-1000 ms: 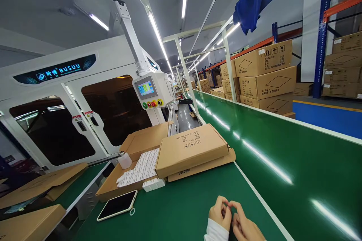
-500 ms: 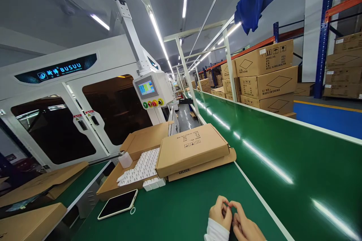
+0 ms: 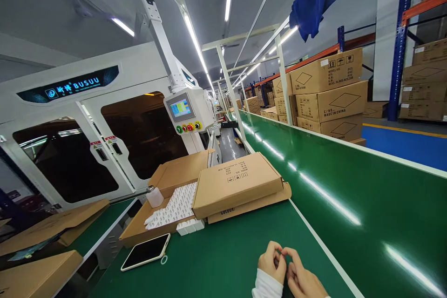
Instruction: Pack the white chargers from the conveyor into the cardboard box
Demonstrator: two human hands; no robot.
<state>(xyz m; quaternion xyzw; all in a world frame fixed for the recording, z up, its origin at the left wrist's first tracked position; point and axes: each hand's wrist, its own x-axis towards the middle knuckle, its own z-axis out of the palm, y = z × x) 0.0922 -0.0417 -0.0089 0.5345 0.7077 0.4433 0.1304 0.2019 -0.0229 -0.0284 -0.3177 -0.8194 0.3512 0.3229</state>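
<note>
At the lower right, over the green work surface (image 3: 216, 260), my left hand (image 3: 272, 260) has its fingers bent, with thumb and forefinger close together. My right hand (image 3: 302, 277) faces it with curled fingers, and the fingertips of both hands meet. Anything between the fingertips is too small or hidden to make out. Farther left lies a phone (image 3: 145, 252) in a pale case with a small ring. Several small white blocks (image 3: 190, 226) sit by an open carton (image 3: 139, 235), which holds rows of white pieces (image 3: 174, 207) and a whitish bottle (image 3: 154, 197).
A closed flat cardboard box (image 3: 237, 184) rests on another piece of cardboard beyond my hands. To the right runs a long green conveyor belt (image 3: 366, 191). A white machine (image 3: 87, 116) with a control panel (image 3: 181, 109) stands at the left; stacked cartons (image 3: 328, 98) are behind the belt.
</note>
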